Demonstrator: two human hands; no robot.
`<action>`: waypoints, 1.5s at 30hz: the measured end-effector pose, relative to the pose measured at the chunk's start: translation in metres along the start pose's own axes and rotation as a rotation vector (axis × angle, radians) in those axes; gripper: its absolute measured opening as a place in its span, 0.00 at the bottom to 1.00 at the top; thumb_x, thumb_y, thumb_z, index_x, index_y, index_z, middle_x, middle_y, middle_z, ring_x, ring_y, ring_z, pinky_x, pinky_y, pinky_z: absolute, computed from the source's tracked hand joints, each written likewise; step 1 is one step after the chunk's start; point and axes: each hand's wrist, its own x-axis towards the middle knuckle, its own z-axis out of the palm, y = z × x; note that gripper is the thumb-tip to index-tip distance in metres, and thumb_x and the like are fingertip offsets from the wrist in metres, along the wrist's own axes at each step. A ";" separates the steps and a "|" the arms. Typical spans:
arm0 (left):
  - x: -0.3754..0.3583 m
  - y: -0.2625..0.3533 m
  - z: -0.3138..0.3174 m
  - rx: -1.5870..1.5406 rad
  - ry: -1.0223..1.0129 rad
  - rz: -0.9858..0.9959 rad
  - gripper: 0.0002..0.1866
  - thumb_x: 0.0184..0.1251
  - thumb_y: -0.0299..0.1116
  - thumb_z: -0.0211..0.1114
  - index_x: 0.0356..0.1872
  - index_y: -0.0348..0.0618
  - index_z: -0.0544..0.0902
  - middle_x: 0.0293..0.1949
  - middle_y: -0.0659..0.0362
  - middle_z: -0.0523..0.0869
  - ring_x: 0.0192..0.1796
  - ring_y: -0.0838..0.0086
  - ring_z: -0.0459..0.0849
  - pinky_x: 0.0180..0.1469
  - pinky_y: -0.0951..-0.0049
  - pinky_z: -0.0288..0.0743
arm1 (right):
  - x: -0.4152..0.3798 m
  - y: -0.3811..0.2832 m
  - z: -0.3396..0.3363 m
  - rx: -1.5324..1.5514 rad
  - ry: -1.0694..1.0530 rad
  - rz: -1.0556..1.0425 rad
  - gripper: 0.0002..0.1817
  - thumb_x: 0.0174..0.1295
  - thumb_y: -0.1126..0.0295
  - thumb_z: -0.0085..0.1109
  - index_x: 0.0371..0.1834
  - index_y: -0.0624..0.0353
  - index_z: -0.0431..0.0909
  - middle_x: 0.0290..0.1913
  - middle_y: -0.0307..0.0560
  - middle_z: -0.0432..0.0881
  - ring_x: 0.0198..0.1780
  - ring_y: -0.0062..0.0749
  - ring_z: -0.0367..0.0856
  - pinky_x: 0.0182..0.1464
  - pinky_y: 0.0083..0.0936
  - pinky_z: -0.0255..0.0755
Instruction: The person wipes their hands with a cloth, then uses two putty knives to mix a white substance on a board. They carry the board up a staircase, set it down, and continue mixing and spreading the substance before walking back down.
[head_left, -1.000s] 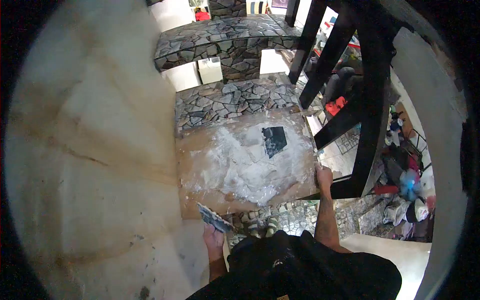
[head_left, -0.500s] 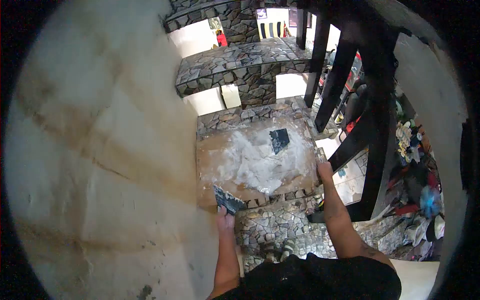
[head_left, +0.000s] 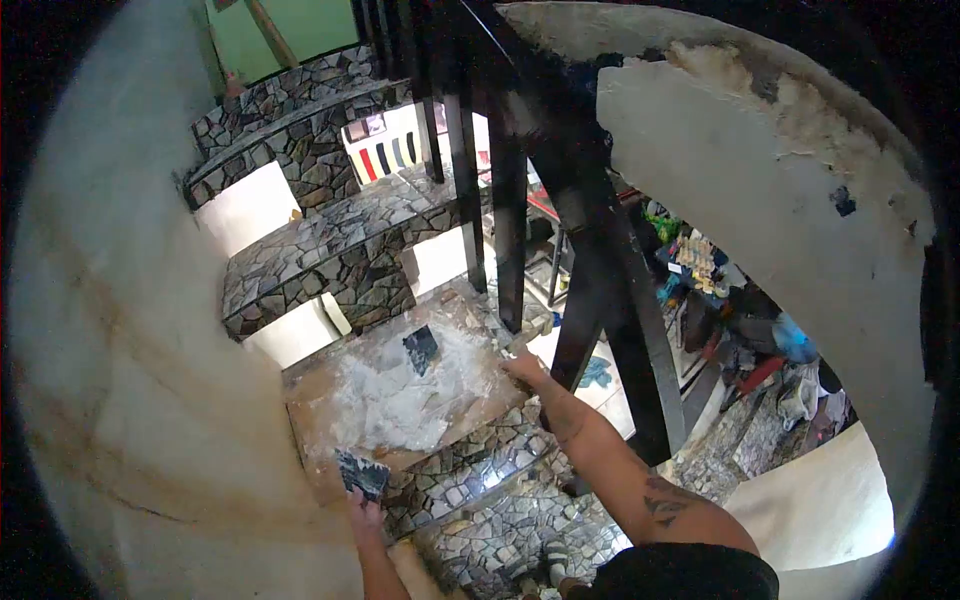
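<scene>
My left hand [head_left: 366, 512] is closed around a dark putty knife [head_left: 362, 474] with white smears on its broad blade, at the near left corner of a brown board [head_left: 318, 468]. White paste or powder [head_left: 385, 395] is spread over the board, which lies on a stone stair step. A second dark, flat scraper [head_left: 420, 348] rests in the white material toward the far side. At the board's right edge is my right hand [head_left: 525, 369], its fingers closed; whether they grip the edge or a small object cannot be made out.
Stone-clad steps [head_left: 320, 235] rise beyond the board, beside a stained wall [head_left: 130, 400] on the left. Black railing posts [head_left: 590, 270] stand close on my right. Below them lies a pile of mixed belongings [head_left: 750, 330]. My feet [head_left: 555, 565] are on the stone step nearest me.
My view has swung to the right, so the board and both hands appear farther left. The putty knife stays in my left hand; my right hand stays by the board's right edge.
</scene>
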 end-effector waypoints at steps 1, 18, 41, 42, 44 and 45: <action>0.003 0.001 0.001 0.016 0.001 -0.005 0.19 0.63 0.32 0.56 0.55 0.37 0.69 0.50 0.54 0.77 0.53 0.64 0.75 0.60 0.66 0.66 | -0.007 -0.006 -0.004 -0.066 0.075 -0.054 0.39 0.43 0.53 0.65 0.57 0.63 0.65 0.41 0.61 0.76 0.46 0.55 0.77 0.48 0.41 0.72; -0.208 0.017 0.116 0.299 0.286 -0.423 0.14 0.65 0.37 0.58 0.47 0.42 0.73 0.38 0.61 0.81 0.38 0.72 0.80 0.37 0.68 0.76 | -0.519 0.436 -0.106 -0.414 -0.709 0.158 0.25 0.49 0.51 0.60 0.40 0.61 0.77 0.43 0.57 0.79 0.44 0.49 0.78 0.46 0.41 0.72; -0.047 0.091 0.361 0.989 0.317 0.373 0.09 0.50 0.27 0.68 0.33 0.39 0.79 0.29 0.63 0.80 0.28 0.78 0.76 0.30 0.78 0.69 | -0.302 0.217 -0.021 -0.164 -0.859 -0.320 0.32 0.49 0.56 0.61 0.54 0.67 0.70 0.49 0.63 0.76 0.52 0.55 0.74 0.55 0.41 0.67; -0.042 0.099 0.368 1.029 0.246 0.429 0.10 0.50 0.26 0.68 0.34 0.38 0.80 0.29 0.62 0.81 0.28 0.78 0.76 0.31 0.78 0.69 | -0.293 0.194 -0.019 -0.184 -0.747 -0.337 0.28 0.48 0.58 0.62 0.50 0.65 0.73 0.47 0.63 0.77 0.49 0.55 0.75 0.53 0.40 0.68; -0.028 0.105 0.381 0.961 0.181 0.436 0.10 0.49 0.26 0.68 0.34 0.36 0.80 0.29 0.62 0.81 0.27 0.79 0.76 0.30 0.80 0.70 | -0.274 0.177 -0.008 -0.053 -0.692 -0.312 0.22 0.51 0.59 0.60 0.43 0.65 0.75 0.44 0.61 0.78 0.46 0.54 0.77 0.48 0.40 0.70; -0.022 0.102 0.386 0.858 0.182 0.394 0.10 0.49 0.26 0.67 0.34 0.36 0.81 0.28 0.62 0.81 0.27 0.79 0.76 0.30 0.81 0.70 | -0.265 0.154 -0.013 -0.183 -0.760 -0.289 0.32 0.52 0.52 0.60 0.52 0.68 0.72 0.49 0.64 0.77 0.51 0.56 0.76 0.54 0.39 0.68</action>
